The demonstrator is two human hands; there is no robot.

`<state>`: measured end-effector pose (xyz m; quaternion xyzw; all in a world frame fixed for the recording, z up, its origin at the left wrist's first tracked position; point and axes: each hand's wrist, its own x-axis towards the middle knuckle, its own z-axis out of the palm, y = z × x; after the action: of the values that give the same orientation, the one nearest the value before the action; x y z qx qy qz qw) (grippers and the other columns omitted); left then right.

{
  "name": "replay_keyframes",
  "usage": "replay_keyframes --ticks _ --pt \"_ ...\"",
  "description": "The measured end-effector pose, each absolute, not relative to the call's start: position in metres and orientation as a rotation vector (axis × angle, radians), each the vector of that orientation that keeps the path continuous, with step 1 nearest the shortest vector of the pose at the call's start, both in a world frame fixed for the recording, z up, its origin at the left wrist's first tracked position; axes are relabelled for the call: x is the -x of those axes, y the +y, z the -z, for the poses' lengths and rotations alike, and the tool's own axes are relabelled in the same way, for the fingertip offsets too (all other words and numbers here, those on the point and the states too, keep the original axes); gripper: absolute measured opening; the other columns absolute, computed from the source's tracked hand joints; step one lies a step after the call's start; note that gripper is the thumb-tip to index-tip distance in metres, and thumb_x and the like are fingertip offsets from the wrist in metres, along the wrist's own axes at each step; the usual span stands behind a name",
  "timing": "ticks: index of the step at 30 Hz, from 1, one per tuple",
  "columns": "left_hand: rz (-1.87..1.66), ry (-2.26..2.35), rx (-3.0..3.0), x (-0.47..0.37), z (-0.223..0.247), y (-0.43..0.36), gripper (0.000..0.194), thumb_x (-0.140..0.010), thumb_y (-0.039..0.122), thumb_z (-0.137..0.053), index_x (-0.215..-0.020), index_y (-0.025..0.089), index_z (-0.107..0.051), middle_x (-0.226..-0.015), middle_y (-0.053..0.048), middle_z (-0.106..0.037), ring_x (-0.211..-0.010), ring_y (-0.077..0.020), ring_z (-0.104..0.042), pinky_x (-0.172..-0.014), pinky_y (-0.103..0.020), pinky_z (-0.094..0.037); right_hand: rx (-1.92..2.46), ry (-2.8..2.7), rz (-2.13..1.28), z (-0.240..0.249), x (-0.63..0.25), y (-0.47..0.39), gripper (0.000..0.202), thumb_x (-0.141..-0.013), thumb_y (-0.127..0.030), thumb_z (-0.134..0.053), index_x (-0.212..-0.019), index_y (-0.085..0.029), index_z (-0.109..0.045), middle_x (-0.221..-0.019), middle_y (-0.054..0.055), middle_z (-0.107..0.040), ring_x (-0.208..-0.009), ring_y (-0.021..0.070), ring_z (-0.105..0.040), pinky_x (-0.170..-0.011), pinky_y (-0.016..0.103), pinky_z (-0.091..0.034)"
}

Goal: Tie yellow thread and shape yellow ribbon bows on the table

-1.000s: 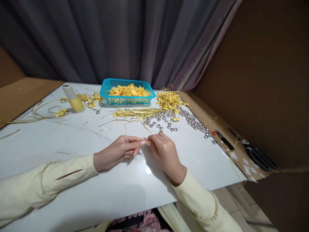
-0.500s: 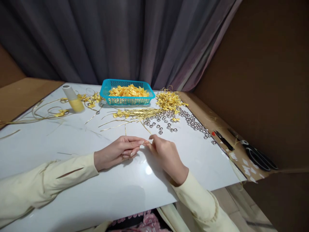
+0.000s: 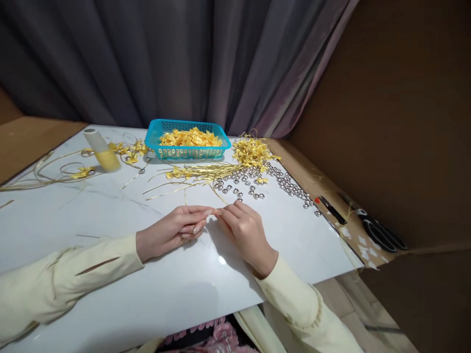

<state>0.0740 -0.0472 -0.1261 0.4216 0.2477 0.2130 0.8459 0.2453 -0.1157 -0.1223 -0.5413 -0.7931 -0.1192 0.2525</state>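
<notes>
Above the white table, my left hand (image 3: 175,229) and my right hand (image 3: 247,234) meet at the fingertips, both closed in a pinch. A thin gold cord (image 3: 185,197) sticks up behind my left fingers. Another stretch of gold cord (image 3: 220,194) runs down to my right fingers. What sits exactly between the fingertips is too small and covered to make out. Just beyond the hands lies a bundle of gold cords (image 3: 211,170), with yellow ribbon bows (image 3: 250,151) heaped at its far right end. Loose silver beads (image 3: 290,184) are scattered beside it.
A blue basket (image 3: 151,142) of yellow bows stands at the back. Left of it are a bottle with yellow contents (image 3: 106,154) and more corded bows (image 3: 84,171). Black scissors (image 3: 380,233) and a small black-handled cutter (image 3: 333,211) lie along the right side. A curtain (image 3: 176,59) hangs behind.
The view has shifted slightly, so everything sits a little further left. My right fingers have turned over and now reach toward the left fingertips. My left hand keeps its pinch.
</notes>
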Motion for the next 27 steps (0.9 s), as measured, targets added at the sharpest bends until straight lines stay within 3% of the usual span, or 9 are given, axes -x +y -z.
replay_keyframes --ticks 7,13,16,20,27 --pt "-0.467 0.59 -0.897 -0.073 0.124 -0.05 0.022 -0.076 0.026 -0.072 -0.092 0.011 -0.071 -0.048 0.007 -0.04 -0.042 -0.003 -0.021 -0.04 -0.015 -0.016 1.524 -2.147 0.065 0.127 -0.24 -0.119 0.03 -0.098 -0.02 -0.041 -0.078 -0.013 -0.063 -0.067 0.003 -0.059 -0.061 0.012 -0.05 -0.055 0.024 -0.031" --pt "-0.53 0.822 -1.289 -0.072 0.122 -0.053 0.036 -0.075 0.043 -0.07 -0.096 0.014 -0.073 -0.051 0.005 -0.043 -0.046 -0.0061 -0.027 -0.043 -0.019 -0.021 1.648 -2.255 0.004 0.126 -0.237 -0.119 0.019 -0.095 -0.018 -0.042 -0.087 -0.013 -0.059 -0.075 0.004 -0.062 -0.063 0.0137 -0.054 -0.054 0.025 -0.029" --pt "-0.626 0.918 -1.655 -0.07 0.124 -0.056 0.028 -0.077 0.041 -0.066 -0.088 0.017 -0.075 -0.055 0.001 -0.055 -0.054 -0.0113 -0.042 -0.054 -0.022 -0.034 1.717 -2.378 -0.043 0.121 -0.236 -0.12 0.013 -0.086 -0.011 -0.047 -0.094 -0.012 -0.057 -0.082 0.006 -0.064 -0.066 0.016 -0.056 -0.052 0.026 -0.028" --pt "-0.667 0.895 -1.944 -0.067 0.128 -0.056 0.023 -0.081 0.036 -0.059 -0.087 0.02 -0.074 -0.066 -0.002 -0.067 -0.062 -0.0157 -0.053 -0.063 -0.024 -0.039 1.762 -2.432 -0.042 0.117 -0.234 -0.122 0.02 -0.08 -0.011 -0.047 -0.097 -0.012 -0.056 -0.086 0.008 -0.064 -0.067 0.0182 -0.057 -0.05 0.028 -0.028" --pt "-0.536 0.712 -2.161 -0.07 0.122 -0.049 0.027 -0.088 0.031 -0.047 -0.071 0.019 -0.064 -0.056 0.002 -0.058 -0.054 -0.0125 -0.051 -0.058 -0.02 -0.038 1.688 -2.529 -0.112 0.112 -0.238 -0.121 0.017 -0.078 -0.01 -0.047 -0.093 -0.014 -0.055 -0.085 0.007 -0.063 -0.069 0.0178 -0.057 -0.051 0.028 -0.027"
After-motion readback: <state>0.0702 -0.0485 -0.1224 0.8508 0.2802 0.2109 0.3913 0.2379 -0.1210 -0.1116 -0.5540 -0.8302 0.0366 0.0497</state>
